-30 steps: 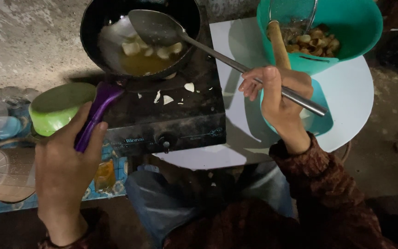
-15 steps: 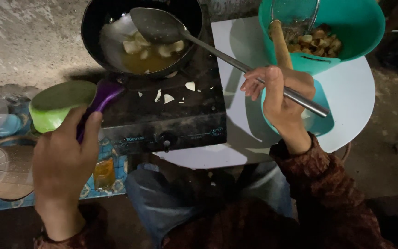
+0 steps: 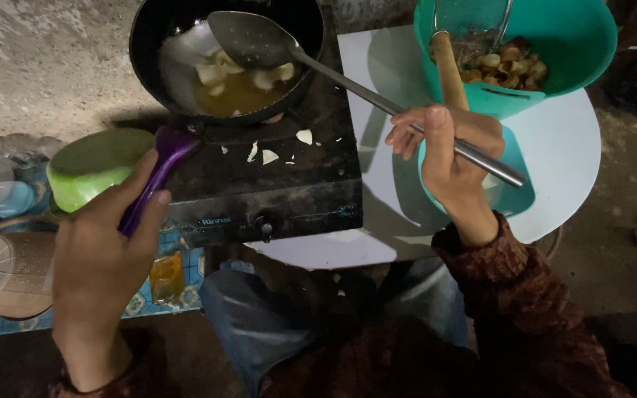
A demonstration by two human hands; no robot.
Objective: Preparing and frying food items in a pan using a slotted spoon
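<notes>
A purple spoon and a metal skimmer are held over a stove

At the left, the purple spoon (image 3: 158,177) is gripped by the closed fingers of the left hand (image 3: 105,250), beside a green bowl (image 3: 94,166). Right of it, the black pan (image 3: 226,55) of oil is reached by the skimmer (image 3: 259,40), its handle wrapped by the curled right hand (image 3: 455,158); a teal bowl (image 3: 554,51) is seen furthest right

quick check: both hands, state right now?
Left hand: closed on the purple handle of a green scoop.
Right hand: closed on the long metal skimmer handle, over the frying pan.
</notes>
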